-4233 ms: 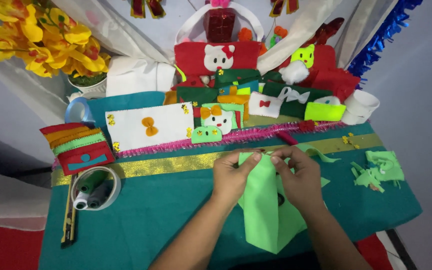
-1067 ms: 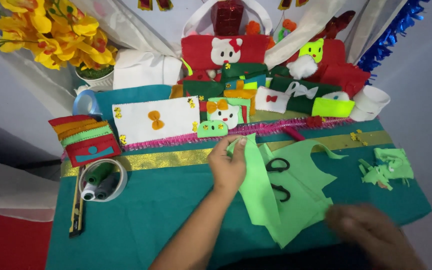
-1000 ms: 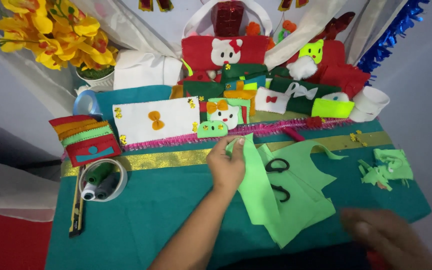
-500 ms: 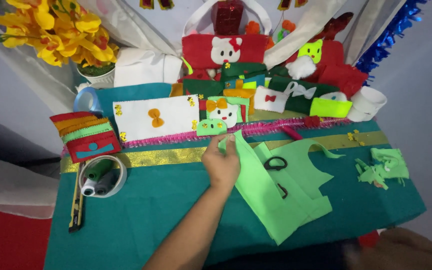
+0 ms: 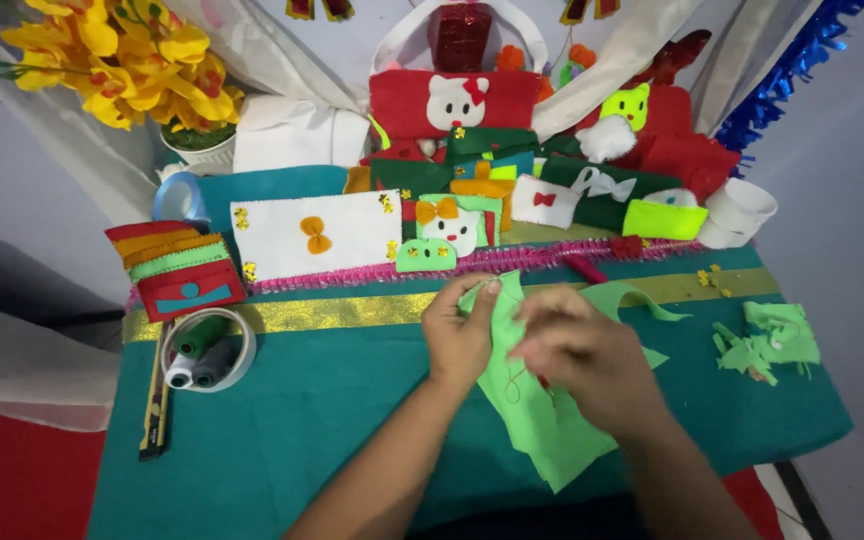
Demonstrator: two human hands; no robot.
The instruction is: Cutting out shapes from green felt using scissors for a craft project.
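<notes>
A light green felt piece (image 5: pixel 542 430) hangs down over the teal cloth (image 5: pixel 302 420) near the front edge. My left hand (image 5: pixel 462 335) pinches its upper left corner, thumb on top. Just right of it, my right hand (image 5: pixel 582 360) lies over the felt with the fingers bunched. That hand is blurred, so what it pinches is unclear. A thin dark thread loop (image 5: pixel 514 385) shows on the felt below the hands. A curled green felt strip (image 5: pixel 627 295) lies behind the right hand.
Green felt scraps (image 5: pixel 767 345) lie at the right. At the left are a tape ring holding thread spools (image 5: pixel 207 345) and a box cutter (image 5: pixel 157 410). A gold ribbon (image 5: pixel 332 312), a white felt panel (image 5: pixel 317 235), felt pouches (image 5: pixel 177 270), white cups (image 5: pixel 737 215) and yellow flowers (image 5: pixel 122 60) fill the back.
My right hand, which was far out at the lower right, has come back up onto the green felt. It now covers the scissors that lay there. The left hand kept its hold.
</notes>
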